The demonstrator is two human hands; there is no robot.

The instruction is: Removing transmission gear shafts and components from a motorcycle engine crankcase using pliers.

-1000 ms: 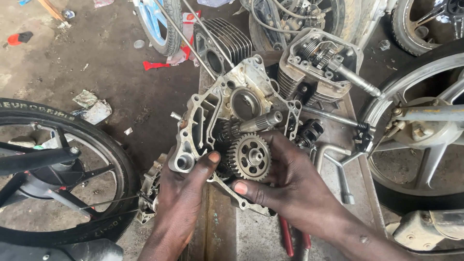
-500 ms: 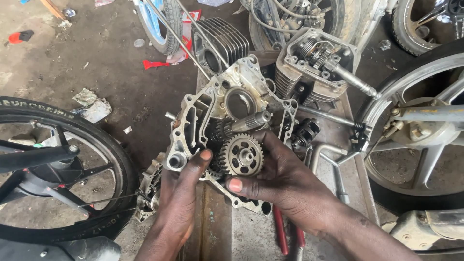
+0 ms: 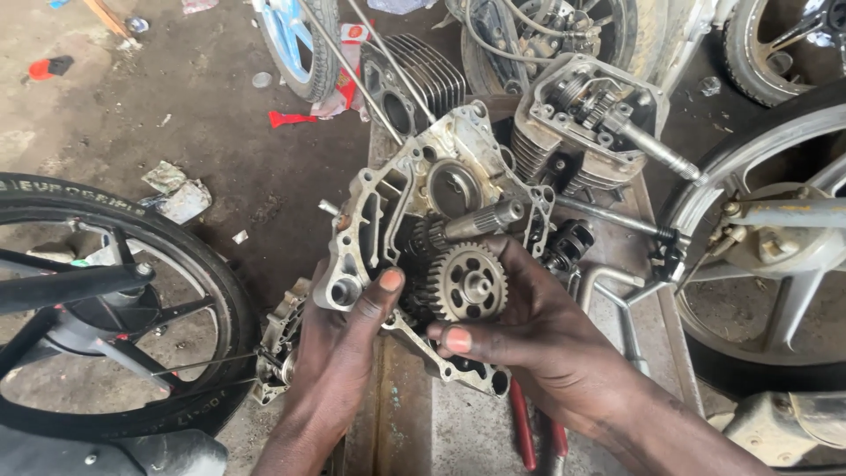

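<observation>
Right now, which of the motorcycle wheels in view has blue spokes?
The wheel at the top edge, just left of the finned cylinder. Its spokes are blue; the front left wheel has black ones, the right wheel silver.

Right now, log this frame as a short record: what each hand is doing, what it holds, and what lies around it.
setting: dirt workshop floor, metal bench
left hand: grips crankcase half at its left edge
right hand: fingers around toothed gear set in the case
shaft: splined shaft sticks out above the gear
nearby: cylinder head, finned cylinder, red-handled pliers, wheels either side
</observation>
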